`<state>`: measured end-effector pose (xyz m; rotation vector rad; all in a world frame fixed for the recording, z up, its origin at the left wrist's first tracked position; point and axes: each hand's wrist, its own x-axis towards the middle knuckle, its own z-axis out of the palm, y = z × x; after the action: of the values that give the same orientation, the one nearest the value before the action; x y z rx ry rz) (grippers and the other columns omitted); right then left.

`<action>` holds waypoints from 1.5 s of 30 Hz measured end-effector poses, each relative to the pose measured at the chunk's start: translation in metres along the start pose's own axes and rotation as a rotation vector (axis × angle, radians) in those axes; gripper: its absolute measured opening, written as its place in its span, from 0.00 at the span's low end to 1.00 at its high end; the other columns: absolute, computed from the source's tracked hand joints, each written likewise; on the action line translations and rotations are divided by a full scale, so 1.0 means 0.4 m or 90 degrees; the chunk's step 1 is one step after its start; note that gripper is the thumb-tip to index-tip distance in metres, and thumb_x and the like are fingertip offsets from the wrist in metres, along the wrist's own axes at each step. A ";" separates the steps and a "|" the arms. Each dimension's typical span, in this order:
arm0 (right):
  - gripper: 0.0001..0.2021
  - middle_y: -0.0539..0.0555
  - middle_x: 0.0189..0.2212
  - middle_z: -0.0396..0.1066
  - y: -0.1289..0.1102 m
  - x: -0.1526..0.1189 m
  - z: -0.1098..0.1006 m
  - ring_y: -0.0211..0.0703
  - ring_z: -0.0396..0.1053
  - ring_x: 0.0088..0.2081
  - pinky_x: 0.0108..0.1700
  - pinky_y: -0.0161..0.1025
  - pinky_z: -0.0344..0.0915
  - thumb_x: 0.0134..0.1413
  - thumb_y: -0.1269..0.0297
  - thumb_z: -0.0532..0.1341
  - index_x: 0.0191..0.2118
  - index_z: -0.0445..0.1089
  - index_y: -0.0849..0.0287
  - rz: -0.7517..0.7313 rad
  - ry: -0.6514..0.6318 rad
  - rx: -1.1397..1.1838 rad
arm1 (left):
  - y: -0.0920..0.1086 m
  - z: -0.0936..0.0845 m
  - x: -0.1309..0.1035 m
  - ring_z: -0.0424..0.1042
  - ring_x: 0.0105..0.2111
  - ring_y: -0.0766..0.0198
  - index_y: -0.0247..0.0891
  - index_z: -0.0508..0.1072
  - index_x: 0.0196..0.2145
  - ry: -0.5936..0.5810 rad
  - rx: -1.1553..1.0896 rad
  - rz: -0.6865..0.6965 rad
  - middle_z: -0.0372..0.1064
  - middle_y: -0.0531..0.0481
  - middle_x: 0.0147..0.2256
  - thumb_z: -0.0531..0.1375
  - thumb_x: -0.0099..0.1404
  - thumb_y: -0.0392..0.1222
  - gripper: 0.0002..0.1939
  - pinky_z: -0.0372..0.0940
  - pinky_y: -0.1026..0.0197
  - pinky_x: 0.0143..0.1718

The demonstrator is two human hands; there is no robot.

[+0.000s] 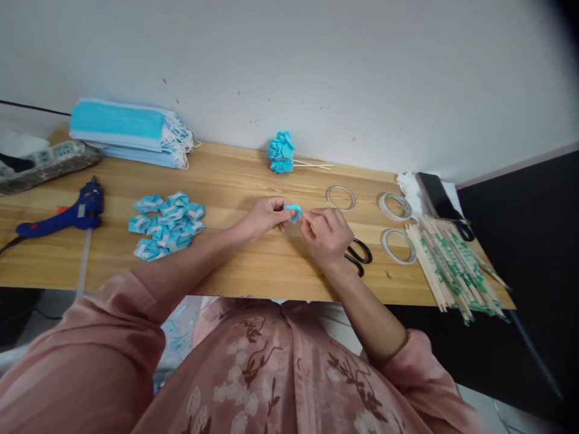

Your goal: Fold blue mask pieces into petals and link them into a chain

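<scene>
Above the middle of the table, my left hand [268, 217] is closed in a pinch on a small blue folded piece [294, 212]. My right hand [329, 237] is closed right beside it, fingertips at the piece's right edge; what they pinch, if anything, is too small to make out. Black scissors handles [360, 256] stick out from under my right hand, which hides the blades. To the left lies a pile of similar blue folded pieces [169, 223] with white strips on them. Blue paper-like flowers [281, 152] on thin sticks [313, 164] lie near the wall.
Stacked blue face masks [120, 126] lie at back left, by a power strip [49, 161]. A blue glue gun [67, 211] lies nearer. On the right are tape rolls [394, 207], wrapped wooden chopsticks [456, 265] and a black phone-like object [436, 194].
</scene>
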<state>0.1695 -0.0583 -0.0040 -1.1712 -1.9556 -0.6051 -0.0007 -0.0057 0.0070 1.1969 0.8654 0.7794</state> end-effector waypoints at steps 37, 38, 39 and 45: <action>0.10 0.53 0.32 0.78 0.008 -0.004 0.008 0.43 0.72 0.34 0.37 0.41 0.66 0.65 0.71 0.58 0.38 0.77 0.55 0.012 -0.093 0.050 | -0.011 -0.009 0.004 0.66 0.21 0.72 0.34 0.72 0.27 -0.021 -0.034 0.002 0.67 0.55 0.22 0.65 0.61 0.40 0.09 0.63 0.67 0.27; 0.10 0.53 0.32 0.78 0.008 -0.004 0.008 0.43 0.72 0.34 0.37 0.41 0.66 0.66 0.71 0.58 0.38 0.77 0.56 0.009 -0.091 0.049 | -0.010 -0.009 0.004 0.66 0.22 0.72 0.34 0.72 0.27 -0.019 -0.034 0.000 0.68 0.55 0.22 0.65 0.61 0.39 0.09 0.63 0.67 0.27; 0.10 0.53 0.31 0.78 0.009 -0.004 0.009 0.43 0.72 0.34 0.36 0.41 0.66 0.66 0.71 0.58 0.38 0.77 0.56 0.005 -0.089 0.050 | -0.009 -0.008 0.003 0.67 0.22 0.72 0.34 0.72 0.26 -0.015 -0.034 -0.002 0.68 0.55 0.22 0.64 0.62 0.38 0.09 0.63 0.67 0.27; 0.10 0.52 0.31 0.78 0.009 -0.003 0.007 0.43 0.71 0.34 0.36 0.41 0.64 0.67 0.70 0.58 0.38 0.77 0.56 -0.008 -0.110 0.033 | -0.012 -0.007 0.006 0.66 0.20 0.72 0.33 0.72 0.26 0.013 -0.030 -0.022 0.68 0.55 0.21 0.61 0.65 0.33 0.09 0.62 0.67 0.27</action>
<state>0.1719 -0.0551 -0.0065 -1.2138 -2.1116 -0.4712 -0.0016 -0.0033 0.0014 1.1318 0.8786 0.7807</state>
